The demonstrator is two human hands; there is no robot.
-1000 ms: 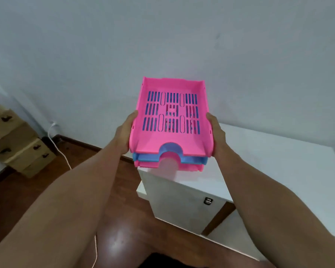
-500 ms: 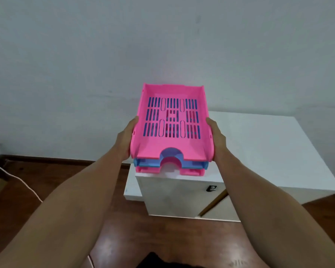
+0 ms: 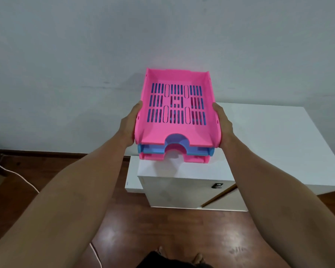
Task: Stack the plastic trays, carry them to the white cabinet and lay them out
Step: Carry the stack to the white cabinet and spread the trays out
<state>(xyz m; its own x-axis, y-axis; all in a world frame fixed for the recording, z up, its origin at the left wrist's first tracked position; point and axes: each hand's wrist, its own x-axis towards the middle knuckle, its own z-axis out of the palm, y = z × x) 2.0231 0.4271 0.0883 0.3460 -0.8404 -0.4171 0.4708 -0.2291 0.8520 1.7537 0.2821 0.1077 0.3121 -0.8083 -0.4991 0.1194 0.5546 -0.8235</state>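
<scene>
Head view is showing you clamping the tray stack [image 3: 177, 120] between left hand [image 3: 129, 125] and right hand [image 3: 223, 126] above the white cabinet [image 3: 275, 144], where uneven squeezing is risking the nested trays slipping apart

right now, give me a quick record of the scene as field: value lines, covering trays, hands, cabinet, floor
stack: three nested slotted plastic trays, top pink tray, middle blue tray, bottom pink tray
left hand: grips the stack's left side
right hand: grips the stack's right side
stack position: held in the air in front of the wall, near edge over the cabinet's front left corner
white cabinet: flat top, nothing seen lying on it
floor: dark brown wooden floor, thin white cable at left
task stage: trays stacked and carried, not yet laid out
</scene>
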